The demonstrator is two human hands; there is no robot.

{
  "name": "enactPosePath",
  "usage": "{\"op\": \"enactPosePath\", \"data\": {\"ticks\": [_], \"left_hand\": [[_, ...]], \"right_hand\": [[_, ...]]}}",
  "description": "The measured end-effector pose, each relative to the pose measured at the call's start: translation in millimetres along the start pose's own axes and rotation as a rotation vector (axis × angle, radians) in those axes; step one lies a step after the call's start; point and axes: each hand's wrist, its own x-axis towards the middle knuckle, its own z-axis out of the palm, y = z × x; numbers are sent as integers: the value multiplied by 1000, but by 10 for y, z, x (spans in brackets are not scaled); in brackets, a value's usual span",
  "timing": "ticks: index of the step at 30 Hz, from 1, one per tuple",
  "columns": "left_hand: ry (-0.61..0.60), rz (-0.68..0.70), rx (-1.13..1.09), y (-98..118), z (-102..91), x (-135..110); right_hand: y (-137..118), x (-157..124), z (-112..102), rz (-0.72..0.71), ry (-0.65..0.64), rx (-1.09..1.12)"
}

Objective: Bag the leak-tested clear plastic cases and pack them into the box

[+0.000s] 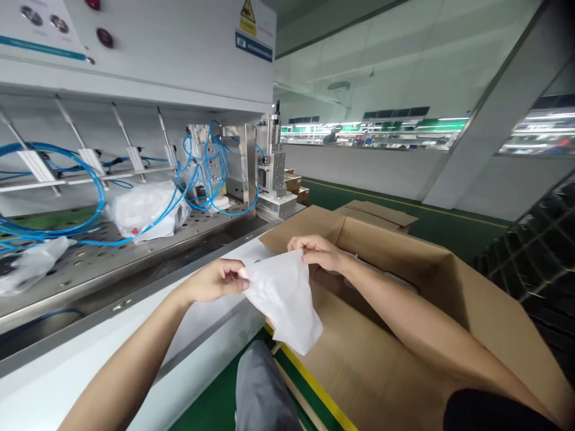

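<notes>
Nearest, my grey knee (263, 389) sits low; above it my left hand (220, 280) and right hand (317, 251) each pinch a top corner of the bag (283, 299), which hangs beside the open carton (404, 335); left stands the machine (135, 60), blue hoses (206, 179) looping.

Nothing legible from where I stand.
At the upper right corner of the white machine cabinet (157, 54) sits a yellow warning-triangle sticker (247, 17); just below it, a blue label (254, 46) carries white lettering too small to read.
</notes>
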Motion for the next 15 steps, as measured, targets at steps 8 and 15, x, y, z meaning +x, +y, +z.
{"op": "enactPosePath", "data": {"ticks": [8,15], "left_hand": [[121,-7,-110,-12,-211,112],[663,-154,-484,-309,240,36]], "right_hand": [[146,114,180,255,-194,-226],[389,100,362,299,83,80]]}}
